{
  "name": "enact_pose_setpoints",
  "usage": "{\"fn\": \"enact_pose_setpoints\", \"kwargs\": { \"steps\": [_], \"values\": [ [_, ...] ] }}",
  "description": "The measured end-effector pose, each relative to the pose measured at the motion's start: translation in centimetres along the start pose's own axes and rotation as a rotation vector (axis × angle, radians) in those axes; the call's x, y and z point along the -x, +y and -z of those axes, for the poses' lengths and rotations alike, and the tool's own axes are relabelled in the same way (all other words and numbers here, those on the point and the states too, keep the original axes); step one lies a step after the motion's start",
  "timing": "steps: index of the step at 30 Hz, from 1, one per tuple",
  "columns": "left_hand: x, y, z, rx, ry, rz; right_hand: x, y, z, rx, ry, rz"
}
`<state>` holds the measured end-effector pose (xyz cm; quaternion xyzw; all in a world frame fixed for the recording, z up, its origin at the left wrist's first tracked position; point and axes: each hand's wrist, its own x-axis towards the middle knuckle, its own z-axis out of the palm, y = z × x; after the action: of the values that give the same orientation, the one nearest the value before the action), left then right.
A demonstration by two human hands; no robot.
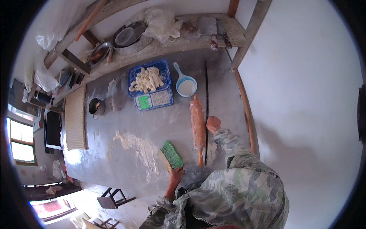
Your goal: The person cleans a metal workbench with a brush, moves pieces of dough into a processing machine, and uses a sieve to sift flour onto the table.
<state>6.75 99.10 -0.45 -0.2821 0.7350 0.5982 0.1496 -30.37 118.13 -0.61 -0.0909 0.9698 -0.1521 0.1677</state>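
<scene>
My left hand (176, 175) is closed around the near end of a brush (172, 155) with green bristles and a pale wooden back. The brush rests on the grey table beside a patch of scattered flour (139, 149). My right hand (213, 124) is curled into a fist at a thin dark rod (206, 84); whether anything is inside the fingers is hidden. Just left of that rod lies a wooden rolling pin (198, 124), dusted with flour. Beyond it stands a light-blue dipper (187, 87) with white contents.
A blue tray (131, 74) of dough pieces sits on a digital scale (154, 100). To the left are a metal cup (96, 107) and a slatted mat (76, 118). A wooden shelf (171, 47) at the back carries pans, plastic bags and cleavers (207, 26). A white wall bounds the right.
</scene>
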Motion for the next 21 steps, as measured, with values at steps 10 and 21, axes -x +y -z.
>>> {"fn": "enact_pose_setpoints", "kwargs": {
  "steps": [10,21],
  "values": [
    [-0.3,0.9,-0.1,0.081,-0.015,0.130,6.6,8.0,5.2,-1.091,-0.251,-0.175],
    [-1.5,0.9,-0.8,0.098,-0.067,-0.010,12.9,7.1,8.6,-1.294,-0.479,-0.327]
  ]
}}
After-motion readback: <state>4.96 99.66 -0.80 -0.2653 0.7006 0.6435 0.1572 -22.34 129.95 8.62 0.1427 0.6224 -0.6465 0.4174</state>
